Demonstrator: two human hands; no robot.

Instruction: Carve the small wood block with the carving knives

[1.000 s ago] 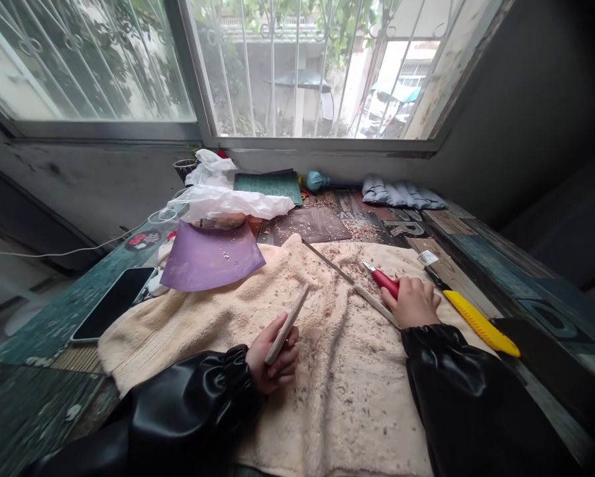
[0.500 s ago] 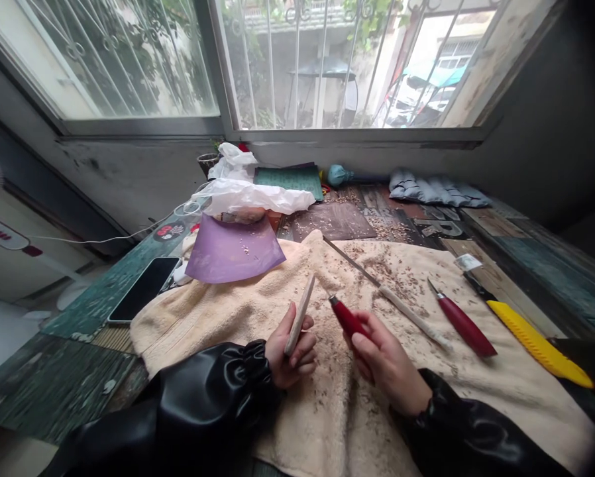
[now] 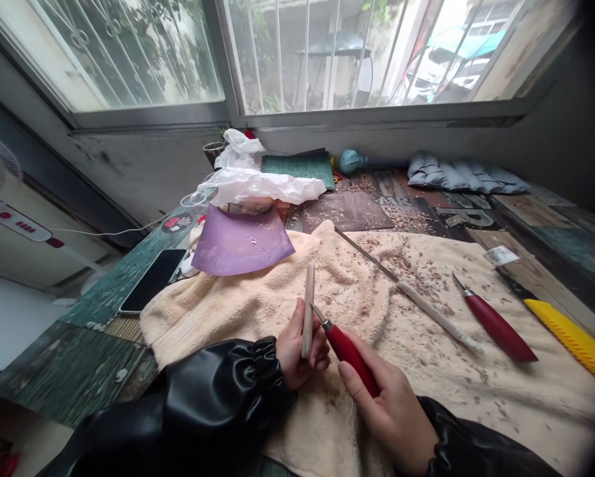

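Observation:
My left hand (image 3: 300, 351) is closed around a slim, pale wooden stick (image 3: 308, 315), held nearly upright. In my right hand (image 3: 391, 401) is a red-handled carving knife (image 3: 350, 351), its short blade pointing up and left to the stick's right side; whether the tip touches the wood I cannot tell. Both hands are over a cream towel (image 3: 218, 318) strewn with wood shavings. To the right on the towel lie a thin file (image 3: 417, 301) with a wrapped handle and a second red-handled carving knife (image 3: 499, 324).
A yellow-handled tool (image 3: 568, 338) lies at the far right. Left of the towel is a phone (image 3: 154, 281); behind it are a purple sheet (image 3: 245, 242) and a white plastic bag (image 3: 268, 185). A grey cushioned roll (image 3: 464, 175) rests below the window. A fan (image 3: 9, 199) stands at left.
My right hand has turned the knife and brought its blade up beside the stick. The stick now stands more upright in my left hand. The whole view has shifted slightly.

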